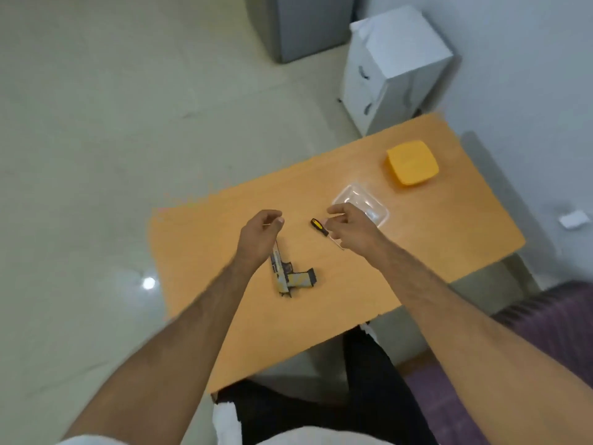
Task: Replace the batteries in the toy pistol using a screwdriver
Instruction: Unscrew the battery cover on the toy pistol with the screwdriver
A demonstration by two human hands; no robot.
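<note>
**Head view: both hands above the table, toy pistol and screwdriver lying between them**

Head view, looking down on a small orange-brown table (417, 268). The toy pistol (290, 274), patterned in yellow, white and dark, lies flat on the table near its middle, barrel pointing toward the far edge and grip pointing right. The left hand (260, 236) hovers over the far end of the pistol's barrel and hides that end; its fingers are loosely curled with the thumb against them, and the blur makes it impossible to tell whether anything is pinched there. Whether the hand touches the pistol cannot be told either.

The screwdriver (322, 229), with a yellow and black handle and a thin metal shaft, lies on the table to the right of and beyond the pistol, apart from it. The right hand (348, 226) sits just right of the screwdriver, over the tip end of its shaft; its fingers are relaxed and lightly bent, and it grips nothing that shows.

Beyond and right of the pistol, partly behind the right hand, a clear plastic container (369, 203) stands on the table. Farther the same way, near the table's far right corner, lies a yellow lid (412, 162). Past the table's far edge a white drawer cabinet (394, 72) stands on the pale floor (128, 123).
</note>
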